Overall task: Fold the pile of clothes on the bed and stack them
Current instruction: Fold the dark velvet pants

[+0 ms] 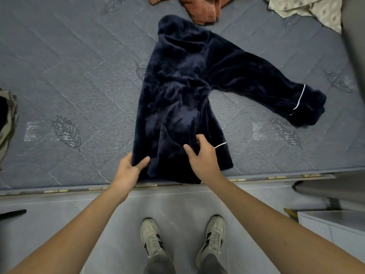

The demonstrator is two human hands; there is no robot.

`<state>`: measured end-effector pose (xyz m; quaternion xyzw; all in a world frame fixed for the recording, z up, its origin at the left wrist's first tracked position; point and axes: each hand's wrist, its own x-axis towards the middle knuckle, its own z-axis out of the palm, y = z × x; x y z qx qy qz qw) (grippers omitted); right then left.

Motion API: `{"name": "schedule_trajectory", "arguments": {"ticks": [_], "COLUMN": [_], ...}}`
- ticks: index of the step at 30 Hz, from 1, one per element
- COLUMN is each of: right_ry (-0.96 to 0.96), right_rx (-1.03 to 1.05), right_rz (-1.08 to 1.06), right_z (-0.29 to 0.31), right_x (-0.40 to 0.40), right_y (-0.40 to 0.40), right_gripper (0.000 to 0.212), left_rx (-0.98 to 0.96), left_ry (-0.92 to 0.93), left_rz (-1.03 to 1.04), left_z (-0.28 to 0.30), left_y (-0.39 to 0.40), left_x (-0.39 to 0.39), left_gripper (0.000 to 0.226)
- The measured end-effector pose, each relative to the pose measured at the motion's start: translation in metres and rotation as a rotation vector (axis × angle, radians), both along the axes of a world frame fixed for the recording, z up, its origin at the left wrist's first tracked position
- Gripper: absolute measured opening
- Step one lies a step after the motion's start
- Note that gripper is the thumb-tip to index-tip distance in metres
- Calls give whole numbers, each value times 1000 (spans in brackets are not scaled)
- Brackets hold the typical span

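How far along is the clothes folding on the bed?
No folded stack is in view. In hand: the navy fleece top, spread flat, left hand gripping its near hem, right hand beside. Left: the orange garment, patterned cloth.

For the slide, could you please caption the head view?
Both hands, left hand and right hand, grip the near hem of a navy fleece pajama top spread on the quilted mattress.

floor: grey tiles (59, 224) | sneakers (152, 238) | white cabinet (331, 224)
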<state>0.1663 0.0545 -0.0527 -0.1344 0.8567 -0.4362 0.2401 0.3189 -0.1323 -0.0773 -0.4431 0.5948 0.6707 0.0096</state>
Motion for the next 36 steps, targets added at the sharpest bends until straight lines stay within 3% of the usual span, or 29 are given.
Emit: {"name": "schedule_trajectory", "arguments": {"ticks": [2,4,8,11,15,16,20,26,28,31,33,36], "right_ry": [175,251,19,-44,-204,-241,-199,275,271,251,344,458], "right_rx": [65,210,318,299,238,238,204,158,310,526,466,428], "right_rz": [21,-21,-264,-251,-105,-89,-145,-55,-9,114,156,133], "right_z": [4,0,-10,-9,-3,-5,-10,-2,-6,-10,-8,-1], "right_x": [-7,-13,-34,-39,-12,-7,-11,-29,-40,-51,-60,-85], "right_y": [13,27,54,55,19,12,8,39,53,66,69,73], "right_gripper": [17,23,26,18,74,78,33,21,27,37,41,36], "left_rx": [-67,-106,-97,-56,-19,-5,29,44,-109,-740,-1013,-1089], "left_ry": [72,73,-32,-78,-93,-89,-76,-41,-125,-380,-325,-105], "left_rz": [-18,1,101,111,114,103,59,-10,-32,-212,-332,-521], "left_z": [1,0,-6,-5,-3,-3,-5,-10,-9,3,17,32], "left_y": [8,16,20,20,22,22,18,26,35,43,47,57], "left_x": [5,8,6,0,-4,-4,0,-7,-14,-25,-34,-64], "left_gripper": [27,29,26,33,50,51,51,60,59,86,94,86]}}
